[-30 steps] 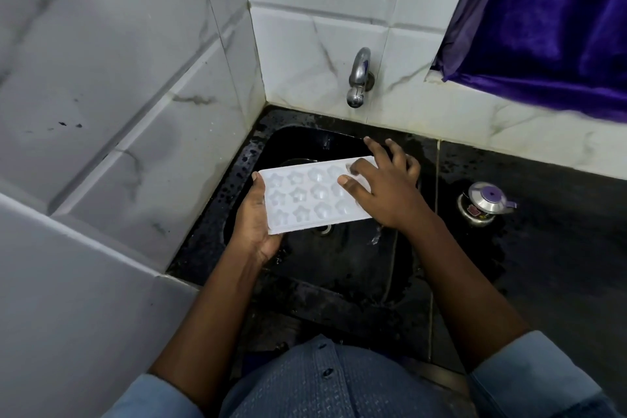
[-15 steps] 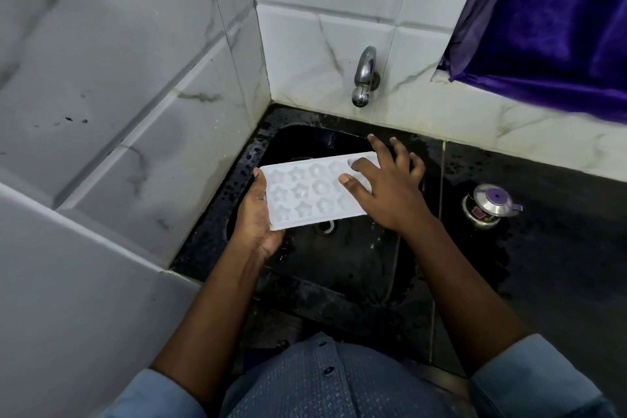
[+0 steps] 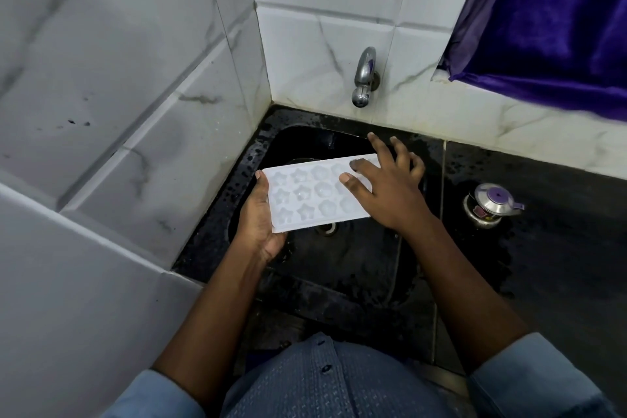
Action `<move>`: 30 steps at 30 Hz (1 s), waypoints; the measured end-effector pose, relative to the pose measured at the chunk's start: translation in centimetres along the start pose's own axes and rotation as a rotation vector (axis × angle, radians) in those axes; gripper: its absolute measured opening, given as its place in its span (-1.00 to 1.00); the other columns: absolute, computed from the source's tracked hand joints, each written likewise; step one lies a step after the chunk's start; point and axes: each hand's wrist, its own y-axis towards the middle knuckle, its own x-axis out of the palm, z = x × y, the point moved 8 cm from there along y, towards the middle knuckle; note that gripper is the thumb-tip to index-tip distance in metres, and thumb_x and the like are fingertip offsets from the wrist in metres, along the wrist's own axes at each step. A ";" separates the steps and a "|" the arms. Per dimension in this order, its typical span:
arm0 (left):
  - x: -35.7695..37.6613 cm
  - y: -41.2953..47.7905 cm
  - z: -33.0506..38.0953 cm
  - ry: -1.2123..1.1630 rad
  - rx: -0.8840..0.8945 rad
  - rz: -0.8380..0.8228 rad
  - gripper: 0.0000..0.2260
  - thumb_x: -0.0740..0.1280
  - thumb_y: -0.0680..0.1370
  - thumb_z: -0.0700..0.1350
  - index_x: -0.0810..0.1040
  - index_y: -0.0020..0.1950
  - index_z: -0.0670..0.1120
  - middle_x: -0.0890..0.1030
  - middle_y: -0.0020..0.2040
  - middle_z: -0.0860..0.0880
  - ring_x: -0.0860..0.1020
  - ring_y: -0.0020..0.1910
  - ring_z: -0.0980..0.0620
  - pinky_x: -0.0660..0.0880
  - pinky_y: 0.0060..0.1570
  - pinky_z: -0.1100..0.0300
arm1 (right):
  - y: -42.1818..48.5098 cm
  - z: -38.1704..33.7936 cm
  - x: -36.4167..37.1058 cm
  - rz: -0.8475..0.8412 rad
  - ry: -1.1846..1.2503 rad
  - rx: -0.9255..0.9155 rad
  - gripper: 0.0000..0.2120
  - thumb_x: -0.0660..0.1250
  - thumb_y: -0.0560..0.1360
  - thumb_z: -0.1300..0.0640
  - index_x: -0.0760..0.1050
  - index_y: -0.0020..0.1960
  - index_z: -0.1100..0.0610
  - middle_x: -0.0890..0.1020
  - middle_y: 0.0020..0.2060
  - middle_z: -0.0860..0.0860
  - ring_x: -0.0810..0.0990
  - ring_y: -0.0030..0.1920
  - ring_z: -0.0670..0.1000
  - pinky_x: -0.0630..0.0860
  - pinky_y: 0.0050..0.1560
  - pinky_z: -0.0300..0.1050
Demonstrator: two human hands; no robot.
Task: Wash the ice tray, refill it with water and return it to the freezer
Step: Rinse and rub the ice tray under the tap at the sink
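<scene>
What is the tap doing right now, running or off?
Off: no stream of water falls from the tap toward the ice tray held over the sink.

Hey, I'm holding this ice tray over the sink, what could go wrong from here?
The left hand grips the ice tray by one end and the right hand only rests flat on it, so it might slip into the sink. Turned on hard, the tap could splash the wet counter.

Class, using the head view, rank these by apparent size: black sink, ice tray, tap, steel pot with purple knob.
1. black sink
2. ice tray
3. steel pot
4. tap, only narrowly: it sits farther back, so its order with the pot is unsure.
</scene>
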 end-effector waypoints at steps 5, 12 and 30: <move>0.3 -0.2 -0.3 -0.010 -0.009 -0.016 -0.40 0.02 0.74 0.28 0.59 0.34 -0.17 0.74 0.20 -0.20 0.75 0.09 -0.16 0.71 -0.13 -0.03 | 0.0 0.0 -0.4 0.025 0.016 0.014 -0.49 0.02 0.63 -0.42 0.60 0.18 -0.16 0.13 0.69 -0.03 -0.05 0.67 0.18 -0.12 0.55 0.33; -0.3 0.0 -0.4 0.004 0.002 0.006 -0.36 0.06 0.72 0.31 0.55 0.45 -0.18 0.67 0.34 -0.24 0.69 0.24 -0.22 0.68 0.05 -0.12 | -0.3 -0.2 -0.6 0.017 0.028 0.010 -0.44 -0.03 0.60 -0.45 0.60 0.17 -0.15 0.13 0.69 -0.03 -0.06 0.68 0.18 -0.12 0.55 0.32; -0.1 -0.3 -0.5 -0.031 -0.027 0.026 -0.37 0.07 0.72 0.32 0.60 0.37 -0.18 0.71 0.26 -0.25 0.75 0.12 -0.21 0.71 -0.15 -0.06 | -1.0 -1.4 -1.4 0.068 0.065 -0.073 -0.49 -0.02 0.62 -0.42 0.47 0.24 -0.11 0.16 0.68 -0.04 -0.05 0.68 0.12 -0.10 0.53 0.27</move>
